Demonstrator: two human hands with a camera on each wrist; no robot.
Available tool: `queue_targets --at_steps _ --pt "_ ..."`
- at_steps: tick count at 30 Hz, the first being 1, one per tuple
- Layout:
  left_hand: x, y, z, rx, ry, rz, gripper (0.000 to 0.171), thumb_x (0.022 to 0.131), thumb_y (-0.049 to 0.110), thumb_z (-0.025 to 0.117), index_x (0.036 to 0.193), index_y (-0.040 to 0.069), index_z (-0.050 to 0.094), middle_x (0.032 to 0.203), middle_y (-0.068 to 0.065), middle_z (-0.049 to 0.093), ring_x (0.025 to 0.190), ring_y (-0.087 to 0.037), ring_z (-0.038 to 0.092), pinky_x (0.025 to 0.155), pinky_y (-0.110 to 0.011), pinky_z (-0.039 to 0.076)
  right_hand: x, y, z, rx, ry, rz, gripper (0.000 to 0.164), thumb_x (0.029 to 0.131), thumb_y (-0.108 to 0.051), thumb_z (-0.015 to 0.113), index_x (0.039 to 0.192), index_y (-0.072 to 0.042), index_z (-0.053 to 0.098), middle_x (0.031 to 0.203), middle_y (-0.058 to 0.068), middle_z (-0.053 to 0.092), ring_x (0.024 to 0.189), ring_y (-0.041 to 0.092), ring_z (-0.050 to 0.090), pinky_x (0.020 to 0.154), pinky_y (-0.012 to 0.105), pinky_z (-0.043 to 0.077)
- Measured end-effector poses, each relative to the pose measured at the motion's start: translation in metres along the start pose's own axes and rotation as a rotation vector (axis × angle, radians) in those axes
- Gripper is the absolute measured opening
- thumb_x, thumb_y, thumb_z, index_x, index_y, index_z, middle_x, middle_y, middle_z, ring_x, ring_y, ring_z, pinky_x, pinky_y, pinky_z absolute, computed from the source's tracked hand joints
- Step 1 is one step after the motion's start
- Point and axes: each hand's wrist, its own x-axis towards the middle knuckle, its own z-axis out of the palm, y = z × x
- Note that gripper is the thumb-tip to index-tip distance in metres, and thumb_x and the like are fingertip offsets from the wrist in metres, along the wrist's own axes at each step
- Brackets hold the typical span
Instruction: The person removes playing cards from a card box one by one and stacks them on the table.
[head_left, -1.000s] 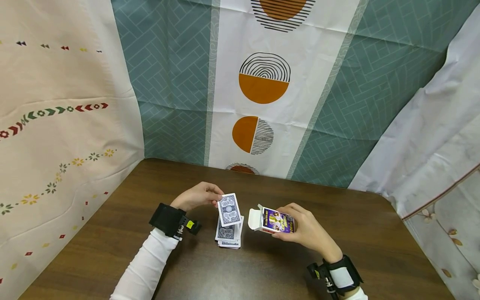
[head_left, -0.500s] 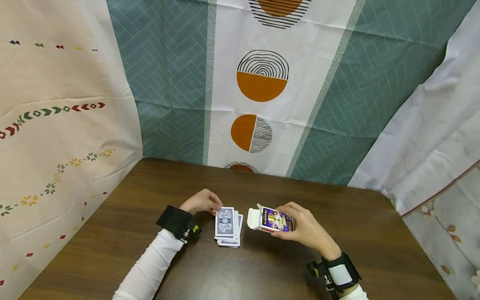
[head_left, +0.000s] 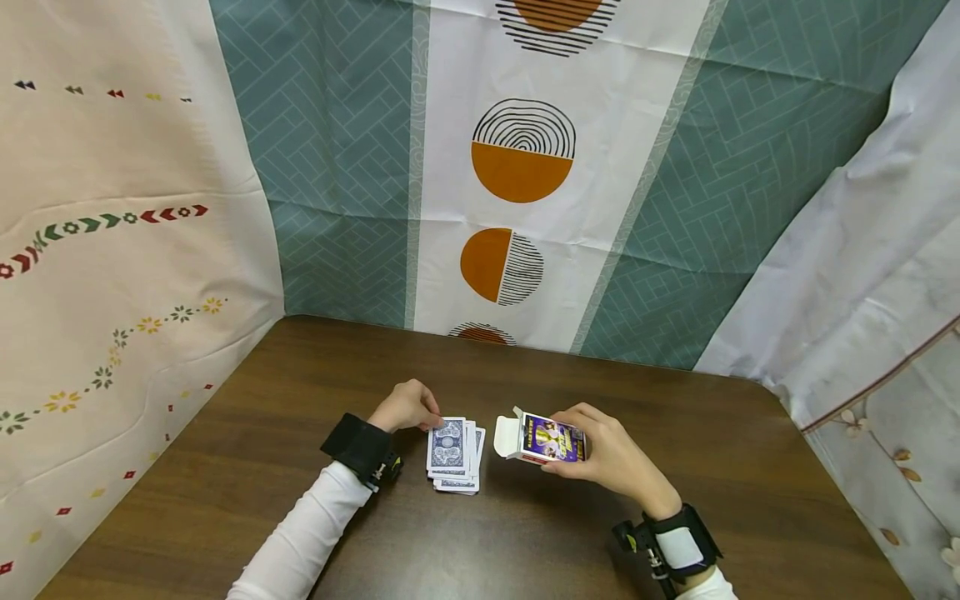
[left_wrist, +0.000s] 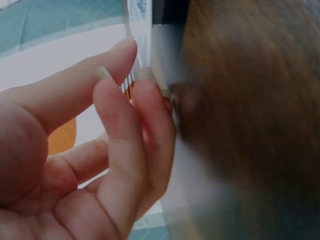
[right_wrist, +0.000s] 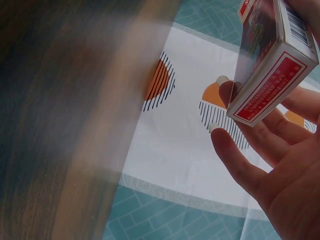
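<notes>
A loosely squared pile of blue-backed playing cards (head_left: 459, 483) lies on the table. My left hand (head_left: 408, 407) is at the pile's far left corner, its thumb and bent fingers pinching the edge of the top playing card (head_left: 447, 446). In the left wrist view the card (left_wrist: 141, 30) shows as a thin pale strip right at the fingertips. Just right of the pile, my right hand (head_left: 600, 446) grips a purple and white card box (head_left: 553, 439) by its closed end. The box's open end and white flap (head_left: 507, 437) face the pile. Its red-labelled side (right_wrist: 271, 87) shows in the right wrist view.
The brown wooden table (head_left: 480, 558) extends around both hands. Behind it hangs a teal and white curtain (head_left: 345, 250) with orange circles. Patterned pale cloths hang at the left (head_left: 135, 350) and right (head_left: 862, 275). Black camera straps (head_left: 356, 446) are on both wrists.
The left hand has lowered the tilted playing card onto the pile, where it now lies flat and aligned, shifted slightly left. The right hand and the card box have stayed almost still.
</notes>
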Motion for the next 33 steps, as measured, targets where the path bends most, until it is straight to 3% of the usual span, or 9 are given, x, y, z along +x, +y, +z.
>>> queue_targets --at_steps 5,8,12,15,18,23,33 --pt "-0.009 0.013 -0.003 0.109 0.078 -0.013 0.023 0.082 0.022 0.076 0.084 0.001 0.068 0.073 -0.008 0.064 0.062 -0.019 0.059 0.053 -0.027 0.039 0.001 -0.001 0.000 0.005 -0.007 0.001 0.055 0.070 -0.041 0.085 0.112 -0.010 0.066 0.103 -0.002 0.061 0.082 0.005 0.054 0.064 0.017 0.049" --pt "-0.019 0.029 -0.004 0.134 0.108 0.086 0.022 0.084 0.024 0.074 0.086 0.004 0.067 0.080 -0.006 0.064 0.067 -0.018 0.055 0.056 -0.028 0.040 0.001 -0.002 0.000 0.010 -0.012 0.000 0.056 0.070 -0.041 0.085 0.112 -0.010 0.066 0.103 -0.002 0.061 0.081 0.005 0.054 0.064 0.017 0.049" --pt "-0.036 0.055 0.002 0.013 -0.020 0.311 0.012 0.087 0.021 0.070 0.084 0.009 0.071 0.071 0.002 0.060 0.065 -0.011 0.049 0.058 -0.024 0.038 0.001 -0.003 0.001 0.010 -0.012 -0.009 0.055 0.071 -0.041 0.085 0.112 -0.010 0.066 0.103 -0.002 0.061 0.082 0.005 0.054 0.065 0.018 0.049" --pt "-0.045 0.070 0.012 -0.060 -0.134 0.398 0.012 0.088 0.019 0.069 0.085 0.008 0.073 0.065 0.005 0.051 0.062 -0.009 0.044 0.055 -0.021 0.033 0.001 -0.005 0.002 0.009 -0.009 -0.022 0.054 0.071 -0.041 0.085 0.112 -0.010 0.066 0.103 -0.002 0.061 0.082 0.005 0.055 0.066 0.018 0.050" --pt "-0.051 0.076 0.022 -0.077 -0.169 0.406 0.015 0.088 0.021 0.070 0.085 0.006 0.072 0.065 0.005 0.048 0.061 -0.009 0.041 0.053 -0.021 0.030 0.001 -0.008 0.003 0.001 -0.007 -0.032 0.054 0.071 -0.043 0.084 0.112 -0.011 0.066 0.104 -0.002 0.061 0.082 0.006 0.055 0.065 0.018 0.050" --pt "-0.054 0.076 0.034 -0.102 -0.163 0.347 0.022 0.089 0.024 0.069 0.078 0.005 0.070 0.062 0.005 0.044 0.056 -0.009 0.037 0.050 -0.021 0.026 0.001 -0.013 0.003 -0.016 -0.004 -0.058 0.057 0.072 -0.046 0.083 0.112 -0.011 0.065 0.105 -0.002 0.060 0.082 0.006 0.056 0.065 0.017 0.050" --pt "-0.055 0.076 0.038 -0.192 -0.146 0.315 0.028 0.090 0.022 0.067 0.070 0.004 0.065 0.057 0.006 0.043 0.050 -0.008 0.035 0.047 -0.022 0.024 0.003 -0.014 0.002 -0.032 0.035 -0.104 0.058 0.069 -0.043 0.085 0.111 -0.009 0.065 0.105 -0.001 0.060 0.082 0.005 0.055 0.064 0.014 0.049"
